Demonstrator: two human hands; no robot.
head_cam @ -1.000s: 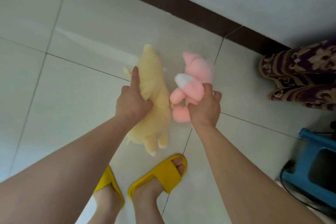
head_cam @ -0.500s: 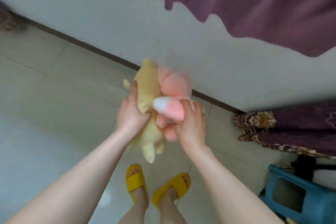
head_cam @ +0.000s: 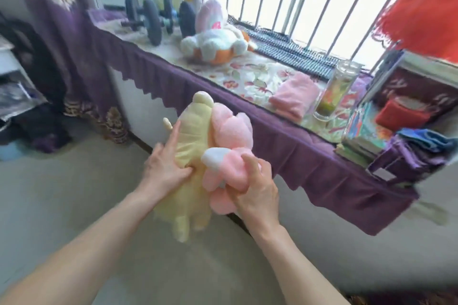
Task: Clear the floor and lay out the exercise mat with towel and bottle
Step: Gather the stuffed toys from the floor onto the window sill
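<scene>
Presently, ledge (head_cam: pixel 247 109) at 1 o'clock is crowded. Left hand (head_cam: pixel 164 168) clamps the yellow plush (head_cam: pixel 192 146), right hand (head_cam: pixel 255 189) the pink plush (head_cam: pixel 231 136). A careless drop could topple the glass bottle (head_cam: pixel 334 91) beside the pink towel (head_cam: pixel 295 96).

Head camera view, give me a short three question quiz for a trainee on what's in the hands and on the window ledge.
1. True or false: the left hand grips the yellow plush toy.
2. The right hand holds which item? A) folded pink towel B) pink plush toy C) glass bottle
3. Fill in: on the ledge, the folded pink towel lies directly beside the ______.

Key
1. True.
2. B, the pink plush toy.
3. The glass bottle, which stands upright to the towel's right.
</scene>
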